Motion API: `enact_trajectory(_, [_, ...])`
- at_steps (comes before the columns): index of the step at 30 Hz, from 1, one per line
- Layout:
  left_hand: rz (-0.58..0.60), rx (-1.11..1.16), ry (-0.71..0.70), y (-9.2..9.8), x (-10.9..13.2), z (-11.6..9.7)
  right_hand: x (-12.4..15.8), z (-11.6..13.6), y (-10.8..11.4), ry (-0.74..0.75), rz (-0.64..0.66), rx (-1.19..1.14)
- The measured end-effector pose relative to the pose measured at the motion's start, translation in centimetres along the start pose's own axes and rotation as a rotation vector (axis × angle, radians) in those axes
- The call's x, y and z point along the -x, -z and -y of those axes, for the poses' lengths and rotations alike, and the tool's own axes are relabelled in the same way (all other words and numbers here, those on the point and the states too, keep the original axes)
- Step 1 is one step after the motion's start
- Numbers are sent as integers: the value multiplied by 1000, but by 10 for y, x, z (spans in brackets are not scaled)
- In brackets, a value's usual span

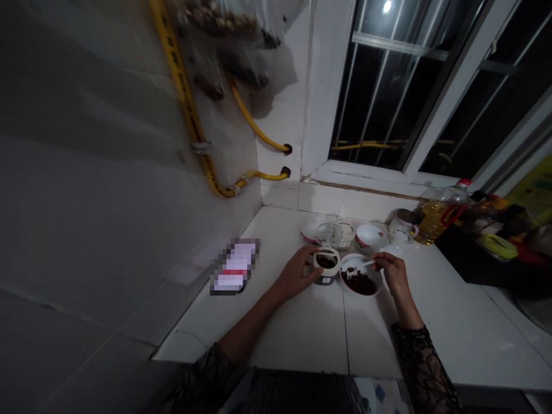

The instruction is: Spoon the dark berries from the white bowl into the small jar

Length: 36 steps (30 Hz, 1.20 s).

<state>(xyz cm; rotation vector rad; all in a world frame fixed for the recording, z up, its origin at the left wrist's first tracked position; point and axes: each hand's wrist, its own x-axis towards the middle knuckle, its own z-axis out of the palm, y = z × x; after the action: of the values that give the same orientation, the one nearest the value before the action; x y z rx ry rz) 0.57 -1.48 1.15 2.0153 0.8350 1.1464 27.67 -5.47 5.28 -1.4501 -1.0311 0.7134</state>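
Observation:
My left hand (298, 272) is closed around the side of a small jar (326, 277) with a pale rim, which stands on the counter with dark contents inside. In my right hand (391, 270) is a white spoon (360, 265), pinched by its handle. The spoon reaches over a white bowl (374, 290) that holds dark, crumbly food (359, 283). Jar and bowl stand side by side, the jar on the left. Whether anything lies on the spoon is too small to tell.
Behind them are a white bowl (371, 237), another bowl (309, 232) and a clear container (345, 234). An oil bottle (431, 221) and a lidded jar (403, 226) stand at the back right. A phone (235, 267) lies left, near the wall. A yellow pipe (181, 92) runs down the wall.

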Motion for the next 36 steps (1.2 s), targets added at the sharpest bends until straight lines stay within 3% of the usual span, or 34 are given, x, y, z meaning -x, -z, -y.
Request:
enact_trajectory(11, [-4,0,-2,-2,0,4,1,4,0,15,11,-39])
enact_trajectory(15, [-2,-2,-7,-2,0,7,9,9,-11,121,-42,-72])
enact_trajectory(19, [16,-3,-10,-1,-1,6,27,16,-31,460,-149,95])
enact_trajectory(23, [10,6,-1,-1,0,4,42,21,-45,973,0,445])
enact_trajectory(25, [6,2,-4,-1,1,4,44,22,-44,1078,7,509])
enact_trajectory(27, [6,-4,-9,-2,1,5,40,20,-37,1062,-85,496])
enact_trajectory(31, [4,-2,-13,-2,1,5,23,9,-13,861,-210,513])
enact_trajectory(36, [14,6,2,0,1,3,7,-8,-1,634,-45,764])
